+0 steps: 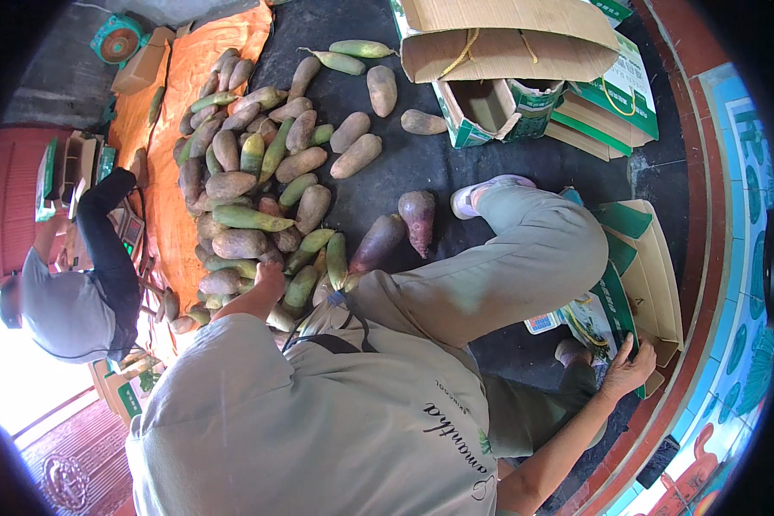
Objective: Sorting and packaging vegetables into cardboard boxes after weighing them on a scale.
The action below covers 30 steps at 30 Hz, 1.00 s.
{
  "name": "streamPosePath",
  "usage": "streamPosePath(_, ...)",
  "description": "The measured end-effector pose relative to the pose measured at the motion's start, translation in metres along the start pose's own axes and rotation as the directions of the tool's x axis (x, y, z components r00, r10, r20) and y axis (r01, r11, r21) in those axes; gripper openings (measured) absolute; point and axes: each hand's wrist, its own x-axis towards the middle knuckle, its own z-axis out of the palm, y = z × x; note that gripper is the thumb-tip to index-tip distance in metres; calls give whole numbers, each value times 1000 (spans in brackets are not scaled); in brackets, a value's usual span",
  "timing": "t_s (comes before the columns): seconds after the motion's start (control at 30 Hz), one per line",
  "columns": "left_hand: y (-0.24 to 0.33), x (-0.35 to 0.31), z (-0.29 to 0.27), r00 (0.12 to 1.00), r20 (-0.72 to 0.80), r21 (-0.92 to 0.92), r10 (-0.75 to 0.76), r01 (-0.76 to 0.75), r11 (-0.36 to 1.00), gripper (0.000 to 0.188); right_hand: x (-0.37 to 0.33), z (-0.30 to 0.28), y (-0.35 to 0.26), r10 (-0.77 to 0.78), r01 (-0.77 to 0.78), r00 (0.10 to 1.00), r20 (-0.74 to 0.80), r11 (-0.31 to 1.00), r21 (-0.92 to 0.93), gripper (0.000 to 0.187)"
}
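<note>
A broad pile of large radishes (232,185), some green and others coated in brown mud, lies in front of me to the left. My left hand (269,279) reaches down to its near edge, fingers curled against the radishes; what they hold, if anything, is hidden. Two reddish-purple radishes (417,219) lie close to my bent leg. On my right, my right hand (629,371) grips the edge of an open green-and-tan cardboard carton (654,284), which stands tilted with its flaps spread.
More green cartons (490,107) with yellow cord handles stand at the far right. Orange sheeting (219,47) lies under the pile's left part, dark sheeting (335,95) beside it. Another person (73,310) sits at the left near cartons. A keypad device (542,323) is by my leg.
</note>
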Motion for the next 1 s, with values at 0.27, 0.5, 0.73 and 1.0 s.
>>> streamPosePath(0.27, -5, 2, 2, 997, -30, 174, 74, -68, 982, 30, 1, 1, 1, 2, -2, 1000, 2, 1000, -9, 29)
streamPosePath(0.5, -11, 12, -2, 996, 69, 100, 62, -69, 993, 32, 1, -1, -3, 30, -30, 1000, -3, 999, -11, 28)
streamPosePath(0.73, -36, 10, -56, 982, 186, -195, 20, 17, 981, 34, 3, -3, -5, 43, -43, 999, 16, 999, -1, 25)
streamPosePath(1.0, -75, 63, -108, 958, -227, -325, 176, -245, 914, 26, 7, -7, -7, 42, -44, 998, 44, 998, 48, 24)
